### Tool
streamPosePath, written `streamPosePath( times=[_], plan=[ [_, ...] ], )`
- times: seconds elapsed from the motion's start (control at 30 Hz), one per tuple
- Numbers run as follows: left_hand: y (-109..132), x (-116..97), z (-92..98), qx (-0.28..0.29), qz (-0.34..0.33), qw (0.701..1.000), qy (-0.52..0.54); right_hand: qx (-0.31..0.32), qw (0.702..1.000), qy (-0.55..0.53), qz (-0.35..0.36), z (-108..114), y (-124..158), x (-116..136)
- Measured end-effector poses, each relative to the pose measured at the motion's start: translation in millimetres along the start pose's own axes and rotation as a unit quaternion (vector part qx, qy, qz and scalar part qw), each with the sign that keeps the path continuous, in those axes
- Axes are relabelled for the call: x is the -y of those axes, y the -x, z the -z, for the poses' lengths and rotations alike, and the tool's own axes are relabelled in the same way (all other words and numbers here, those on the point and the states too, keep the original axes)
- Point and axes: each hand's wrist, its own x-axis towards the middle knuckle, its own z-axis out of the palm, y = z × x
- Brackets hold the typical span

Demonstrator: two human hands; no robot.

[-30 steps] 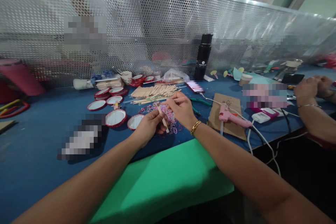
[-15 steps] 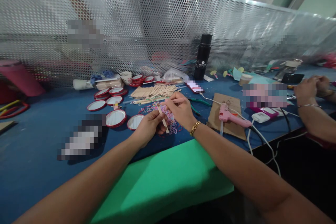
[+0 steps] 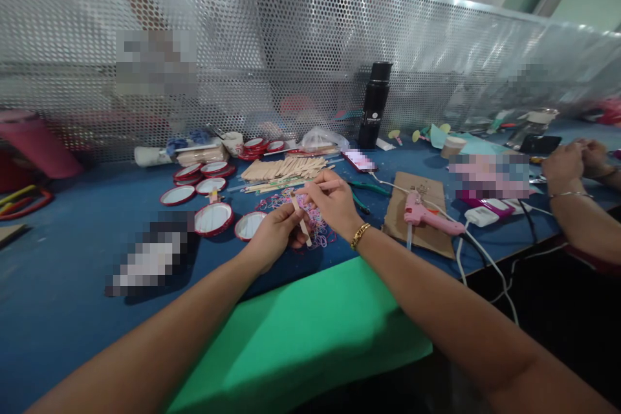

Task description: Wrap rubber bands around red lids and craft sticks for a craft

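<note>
Left hand (image 3: 277,233): fingers clamped on a stick (image 3: 304,228), held tilted above the bench (image 3: 72,226) near its front edge, apparently to steady it. Right hand (image 3: 336,204): fingers clamped on a slim tool (image 3: 332,185), possibly a pen, its tip at or near the stick's upper end; contact cannot be confirmed. Bands (image 3: 321,237) lie loose beneath both hands, spare sticks (image 3: 284,169) behind, presumably for easy reach. Glue gun (image 3: 433,217) rests on cardboard (image 3: 431,190) toward the front edge, probably to catch drips.
</note>
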Motion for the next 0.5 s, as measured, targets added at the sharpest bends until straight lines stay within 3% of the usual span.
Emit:
streamPosePath(
  times=[0.1, 0.3, 0.5],
  plan=[
    [-0.4, 1.0, 0.4, 0.000, -0.001, 1.000, 0.000, -0.022, 1.000, 0.013, 0.010, 0.6, -0.3, -1.0],
    [0.1, 1.4, 0.1, 0.000, -0.002, 1.000, -0.006, 0.003, 1.000, -0.018, 0.012, -0.4, 0.8, 0.0],
    [-0.5, 0.6, 0.0, 0.000, -0.003, 1.000, -0.008, -0.029, 0.999, 0.012, 0.022, 1.4, -0.5, -0.6]
  ],
)
